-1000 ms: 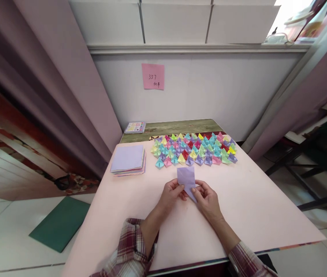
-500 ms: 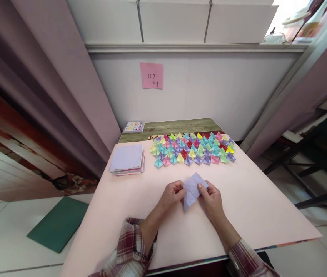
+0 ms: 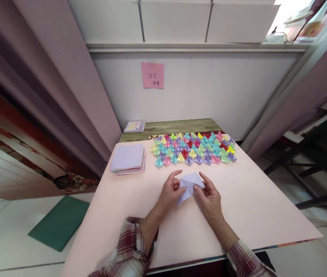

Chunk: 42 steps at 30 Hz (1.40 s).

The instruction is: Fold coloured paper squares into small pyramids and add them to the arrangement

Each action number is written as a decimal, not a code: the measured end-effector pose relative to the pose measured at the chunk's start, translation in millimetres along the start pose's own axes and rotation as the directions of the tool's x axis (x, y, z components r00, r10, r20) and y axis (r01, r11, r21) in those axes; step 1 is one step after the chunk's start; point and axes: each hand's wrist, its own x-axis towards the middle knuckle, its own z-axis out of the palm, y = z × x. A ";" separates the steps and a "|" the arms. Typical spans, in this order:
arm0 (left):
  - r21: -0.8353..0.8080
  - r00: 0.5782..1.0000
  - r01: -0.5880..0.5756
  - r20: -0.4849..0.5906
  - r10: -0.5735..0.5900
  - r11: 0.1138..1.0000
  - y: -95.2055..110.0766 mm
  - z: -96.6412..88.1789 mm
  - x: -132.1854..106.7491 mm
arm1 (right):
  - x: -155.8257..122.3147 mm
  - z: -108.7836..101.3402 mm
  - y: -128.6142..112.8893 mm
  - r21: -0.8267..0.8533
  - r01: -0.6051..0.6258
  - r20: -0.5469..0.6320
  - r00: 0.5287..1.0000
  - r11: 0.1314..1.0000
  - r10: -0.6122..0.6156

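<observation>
A pale purple sheet of origami paper (image 3: 191,180), partly folded, is held above the table between both hands. My left hand (image 3: 170,193) pinches its left corner, thumb on top and index finger lifted away. On the right side my right hand (image 3: 210,197) grips the paper with its thumb on the upper face; its index finger points up. A fold line crosses the paper between the two thumbs. Beyond the hands, many small folded paper pieces (image 3: 192,149) in several colours stand in rows.
A stack of square paper (image 3: 127,157) lies at the left of the pink-covered table (image 3: 256,200). Behind it is a printed packet (image 3: 134,126). A pink note (image 3: 152,75) hangs on the wall. A green mat (image 3: 59,222) lies on the floor.
The paper has tilted and its upper part now bends along a crease. Both thumbs have shifted on it, and the index fingers have lifted outward.
</observation>
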 end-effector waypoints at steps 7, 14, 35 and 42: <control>-0.017 0.992 0.016 0.125 -0.014 1.000 2.9 3.0 -3.5 | 2.2 -3.3 -5.7 -0.047 0.020 0.012 1.000 0.999 -0.020; -0.015 0.996 -0.011 0.090 0.013 1.000 1.5 0.5 -1.7 | 2.5 -4.2 -3.5 -0.098 0.094 0.023 0.996 0.991 -0.092; -0.028 0.997 0.051 0.059 -0.050 0.998 -5.8 -4.2 -2.4 | 2.2 -2.4 -0.1 -0.051 -0.079 0.061 0.995 0.996 0.082; 0.149 0.997 0.053 0.039 -0.060 0.987 -13.5 -4.0 1.2 | 6.3 -4.8 2.6 -0.056 0.116 -0.019 0.993 0.992 -0.117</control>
